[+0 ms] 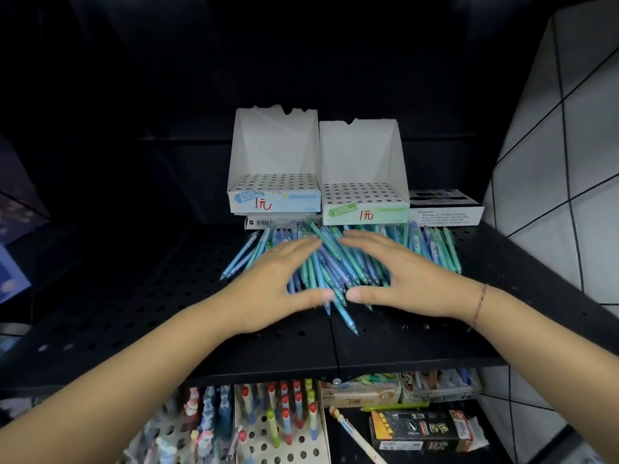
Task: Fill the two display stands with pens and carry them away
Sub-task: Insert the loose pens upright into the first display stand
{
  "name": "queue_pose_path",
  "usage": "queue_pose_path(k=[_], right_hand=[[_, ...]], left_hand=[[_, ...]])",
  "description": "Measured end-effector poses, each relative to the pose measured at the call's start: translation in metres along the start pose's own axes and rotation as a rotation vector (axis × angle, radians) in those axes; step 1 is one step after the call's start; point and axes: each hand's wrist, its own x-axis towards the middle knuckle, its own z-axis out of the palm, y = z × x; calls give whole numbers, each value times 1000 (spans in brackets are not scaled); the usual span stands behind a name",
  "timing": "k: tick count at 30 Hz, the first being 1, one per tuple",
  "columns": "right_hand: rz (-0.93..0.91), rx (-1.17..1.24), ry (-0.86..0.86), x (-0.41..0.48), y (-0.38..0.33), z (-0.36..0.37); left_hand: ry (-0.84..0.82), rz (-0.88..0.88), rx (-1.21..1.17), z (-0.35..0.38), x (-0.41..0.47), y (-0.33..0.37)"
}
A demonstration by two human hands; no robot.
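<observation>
Task barely begun: blue-label stand (274, 182) at centre frame and green-label stand (363, 192) just right of it, both empty, every hole bare. Loose heap of pens (331, 262) on black shelf (134, 313) just below stands. Over heap, left hand (278, 279) and right hand (395, 276) spread wide and flat, thumbs nearly meeting at near edge, nothing pinched. Filling and carrying both left. Pens under palms hidden; count unclear. Upper frame dark. Print on flat box (445, 212) right of stands too small to read.
</observation>
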Motion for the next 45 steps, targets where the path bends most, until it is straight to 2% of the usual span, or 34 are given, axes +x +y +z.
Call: queue_pose_path(k=[2, 4, 5, 6, 9, 11, 14, 17, 23, 27, 33, 36, 40, 45], right_hand=[[18, 19, 26, 2, 0, -3], [37, 11, 46, 6, -2, -4], [45, 4, 53, 11, -3, -4], [54, -3, 60, 16, -5, -3], [86, 20, 73, 37, -12, 1], [118, 94, 83, 51, -16, 3], [147, 157, 110, 65, -20, 6], [151, 136, 114, 67, -20, 8], [211, -85, 97, 63, -23, 4], [242, -205, 52, 69, -35, 1], [354, -343, 7, 87, -49, 5], [435, -369, 5, 95, -56, 9], [511, -391, -2, 101, -69, 11], [621, -402, 46, 100, -81, 20]], left_hand=[[286, -87, -143, -17, 8, -8], [658, -273, -311, -34, 23, -27], [784, -388, -392, -43, 31, -37], [832, -499, -483, -50, 39, -50], [674, -745, -779, -62, 61, -74], [569, -821, -979, -65, 72, -76], [531, -833, -1210, -68, 80, -70], [570, -811, -1280, -67, 78, -68], [767, -769, -1256, -72, 18, -72], [850, -820, -1165, -70, -47, -84], [766, -844, -1053, -60, -97, -92], [725, -848, -771, -60, -104, -92], [591, -782, -386, -63, -116, -103], [540, -652, -426, -61, -118, -110]])
